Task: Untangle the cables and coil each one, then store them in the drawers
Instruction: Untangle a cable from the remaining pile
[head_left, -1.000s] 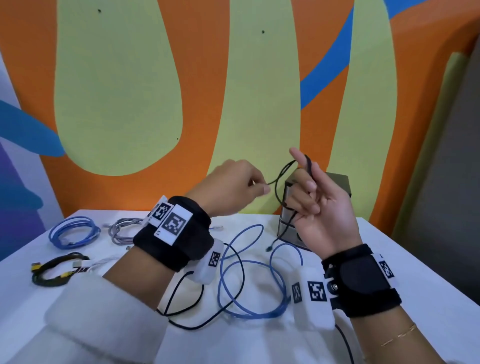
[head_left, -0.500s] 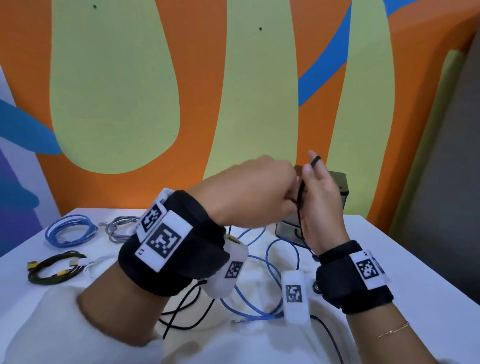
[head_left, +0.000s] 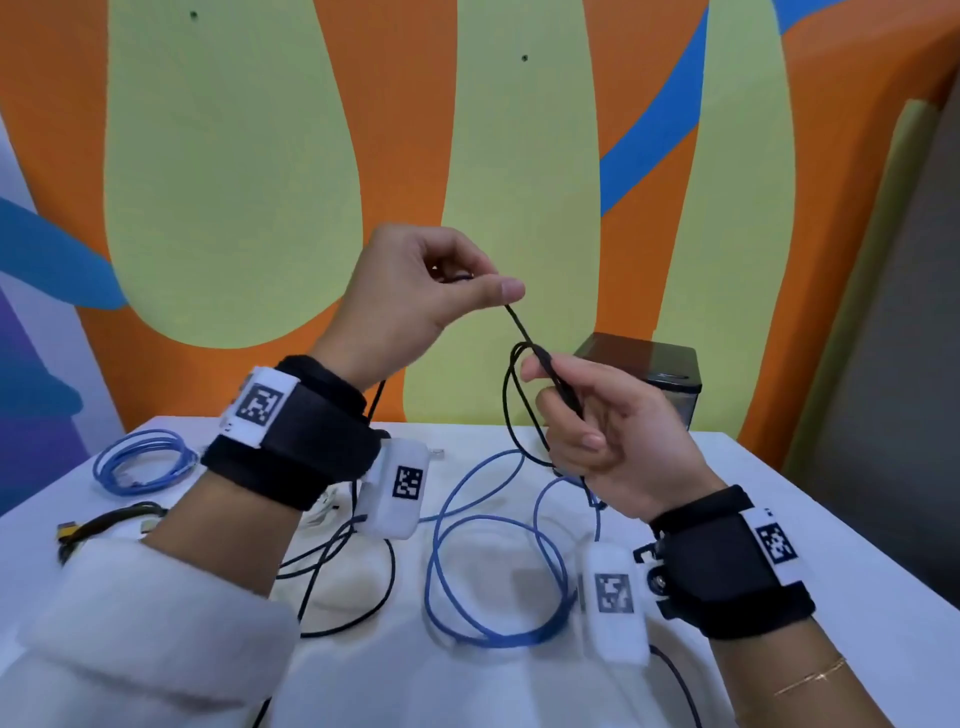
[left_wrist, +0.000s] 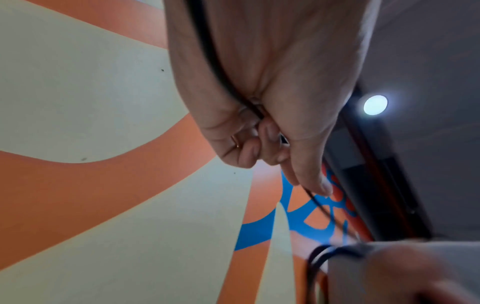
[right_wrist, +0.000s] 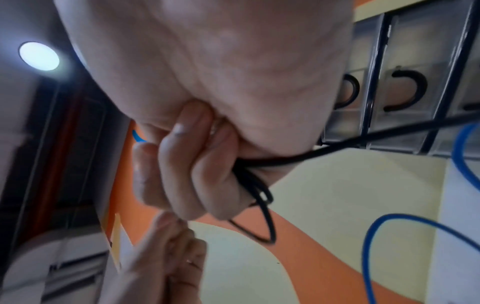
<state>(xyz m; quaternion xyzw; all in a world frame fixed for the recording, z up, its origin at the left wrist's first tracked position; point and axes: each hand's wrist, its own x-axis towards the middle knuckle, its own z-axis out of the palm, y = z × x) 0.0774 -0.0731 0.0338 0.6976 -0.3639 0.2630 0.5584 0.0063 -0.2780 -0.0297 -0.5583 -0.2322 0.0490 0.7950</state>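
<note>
My left hand (head_left: 493, 286) is raised and pinches a thin black cable (head_left: 522, 330) between thumb and forefinger. The cable runs taut down to my right hand (head_left: 561, 405), whose curled fingers hold a couple of small loops of it. The rest drops to the white table (head_left: 779, 519) under my left wrist. In the left wrist view the black cable (left_wrist: 221, 67) crosses the palm into my left hand (left_wrist: 293, 164). In the right wrist view my right hand (right_wrist: 207, 185) grips the black cable (right_wrist: 259, 197) loops. The dark drawer unit (head_left: 649, 374) stands behind my right hand.
A loose blue cable (head_left: 493, 545) sprawls on the table between my wrists. A coiled blue cable (head_left: 143, 460) and a coiled black cable with yellow plugs (head_left: 104, 525) lie at the left. A painted wall stands close behind the table. The drawer fronts (right_wrist: 405, 82) have dark curved handles.
My left hand has pulled up and away to the left from my right hand, drawing a length of black cable taut. My right hand has dropped a little, still holding the loops.
</note>
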